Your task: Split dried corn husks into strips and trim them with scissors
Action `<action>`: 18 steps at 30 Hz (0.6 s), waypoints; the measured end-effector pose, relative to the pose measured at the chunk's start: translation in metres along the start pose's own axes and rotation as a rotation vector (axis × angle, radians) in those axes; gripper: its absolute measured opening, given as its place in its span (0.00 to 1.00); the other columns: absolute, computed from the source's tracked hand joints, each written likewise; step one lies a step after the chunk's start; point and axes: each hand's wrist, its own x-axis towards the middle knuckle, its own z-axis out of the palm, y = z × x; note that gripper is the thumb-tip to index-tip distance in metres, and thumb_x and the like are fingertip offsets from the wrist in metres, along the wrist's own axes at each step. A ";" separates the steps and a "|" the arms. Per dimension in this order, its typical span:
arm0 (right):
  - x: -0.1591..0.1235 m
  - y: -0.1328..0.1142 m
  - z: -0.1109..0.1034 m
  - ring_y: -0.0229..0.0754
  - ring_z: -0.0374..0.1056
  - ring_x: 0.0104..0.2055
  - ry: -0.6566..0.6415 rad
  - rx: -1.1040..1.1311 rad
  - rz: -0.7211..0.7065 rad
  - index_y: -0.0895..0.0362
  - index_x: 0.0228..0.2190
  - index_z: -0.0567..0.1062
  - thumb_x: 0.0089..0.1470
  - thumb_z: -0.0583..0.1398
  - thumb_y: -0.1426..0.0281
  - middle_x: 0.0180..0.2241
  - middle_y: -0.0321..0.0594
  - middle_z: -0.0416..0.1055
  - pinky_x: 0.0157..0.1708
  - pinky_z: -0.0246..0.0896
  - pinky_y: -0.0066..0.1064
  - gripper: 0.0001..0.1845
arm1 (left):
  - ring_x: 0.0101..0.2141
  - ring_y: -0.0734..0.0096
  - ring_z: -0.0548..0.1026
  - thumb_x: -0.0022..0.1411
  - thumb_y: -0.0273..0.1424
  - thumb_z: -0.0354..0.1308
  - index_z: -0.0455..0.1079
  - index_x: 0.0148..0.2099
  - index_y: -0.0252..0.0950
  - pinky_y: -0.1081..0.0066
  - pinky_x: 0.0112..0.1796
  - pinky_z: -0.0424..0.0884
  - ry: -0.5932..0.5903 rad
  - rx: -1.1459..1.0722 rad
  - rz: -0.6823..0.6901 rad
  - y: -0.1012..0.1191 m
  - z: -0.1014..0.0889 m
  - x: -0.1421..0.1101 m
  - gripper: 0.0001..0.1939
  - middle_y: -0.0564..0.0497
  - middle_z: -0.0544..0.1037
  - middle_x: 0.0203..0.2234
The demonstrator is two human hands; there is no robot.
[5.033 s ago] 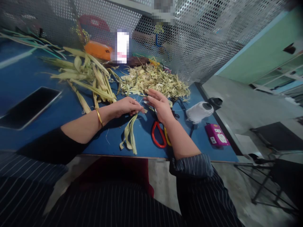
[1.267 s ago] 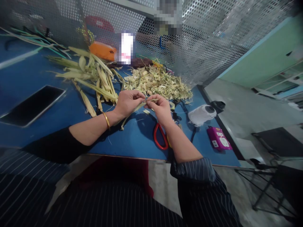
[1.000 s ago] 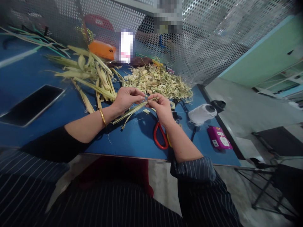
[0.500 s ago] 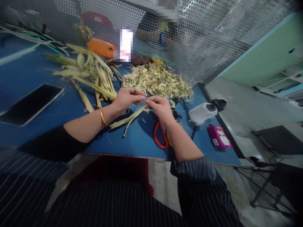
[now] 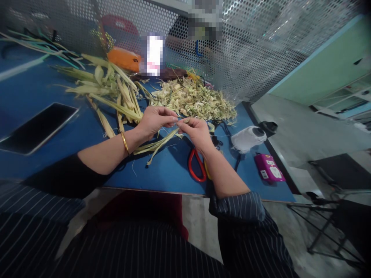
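Note:
Over the blue table [image 5: 179,173] my two hands meet fingertip to fingertip. My left hand [image 5: 155,121], with a gold bangle on the wrist, is closed in a pinch, apparently on a fine white thread [image 5: 223,135]. Thumb and fingers of my right hand [image 5: 195,131] grip one end of a bundle of pale green corn husk strips [image 5: 159,146]; the bundle's loose ends hang down to the left over the table. The thread runs from a white spool [image 5: 246,138] towards my right hand. Exactly how it passes between my fingers is too small to see.
Red-handled scissors [image 5: 197,166] lie under my right forearm. Beyond my hands are a heap of husk scraps [image 5: 194,98] and longer husks [image 5: 116,88]. A phone [image 5: 39,127] lies left, a purple pack [image 5: 269,168] right. A perforated metal screen [image 5: 232,50] borders the back.
The loose ends of the husk strips have swung slightly left. Both hands stay almost in place, still pinching close together.

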 end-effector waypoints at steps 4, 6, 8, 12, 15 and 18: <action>-0.001 0.000 0.000 0.34 0.62 0.23 0.012 -0.065 0.005 0.57 0.23 0.77 0.48 0.64 0.65 0.19 0.33 0.72 0.29 0.57 0.30 0.08 | 0.23 0.76 0.73 0.43 0.30 0.70 0.77 0.30 0.32 0.72 0.29 0.72 -0.010 0.006 -0.006 -0.001 0.000 0.000 0.10 0.50 0.78 0.22; -0.001 0.001 0.000 0.34 0.61 0.22 0.023 -0.062 0.015 0.57 0.25 0.77 0.48 0.64 0.64 0.19 0.33 0.72 0.29 0.57 0.30 0.08 | 0.23 0.76 0.73 0.43 0.30 0.70 0.78 0.30 0.32 0.72 0.29 0.72 -0.012 0.012 -0.006 0.000 0.000 -0.001 0.10 0.50 0.78 0.22; 0.000 0.003 0.000 0.34 0.62 0.23 0.037 -0.036 0.024 0.56 0.26 0.77 0.48 0.64 0.64 0.19 0.33 0.72 0.30 0.58 0.31 0.08 | 0.22 0.77 0.72 0.43 0.30 0.70 0.78 0.30 0.32 0.73 0.28 0.72 -0.012 0.022 -0.005 0.001 -0.001 -0.001 0.10 0.51 0.77 0.21; 0.002 0.003 -0.001 0.35 0.64 0.23 0.054 -0.007 0.026 0.56 0.26 0.76 0.48 0.64 0.63 0.19 0.32 0.71 0.30 0.58 0.30 0.09 | 0.22 0.75 0.73 0.45 0.31 0.69 0.78 0.30 0.32 0.73 0.27 0.71 -0.038 0.090 0.050 0.004 -0.002 -0.001 0.09 0.50 0.77 0.20; 0.002 0.002 0.000 0.34 0.63 0.23 0.049 -0.022 0.001 0.56 0.27 0.75 0.49 0.62 0.63 0.19 0.32 0.71 0.29 0.57 0.30 0.09 | 0.23 0.72 0.74 0.48 0.32 0.67 0.79 0.31 0.33 0.73 0.27 0.69 -0.061 0.274 0.167 0.004 -0.004 -0.002 0.08 0.50 0.79 0.21; 0.001 0.001 0.002 0.34 0.62 0.23 0.028 -0.076 -0.054 0.56 0.27 0.74 0.50 0.62 0.64 0.19 0.32 0.70 0.28 0.56 0.29 0.08 | 0.26 0.71 0.75 0.51 0.30 0.63 0.81 0.31 0.36 0.74 0.28 0.66 -0.063 0.498 0.324 0.003 -0.004 -0.004 0.06 0.50 0.81 0.24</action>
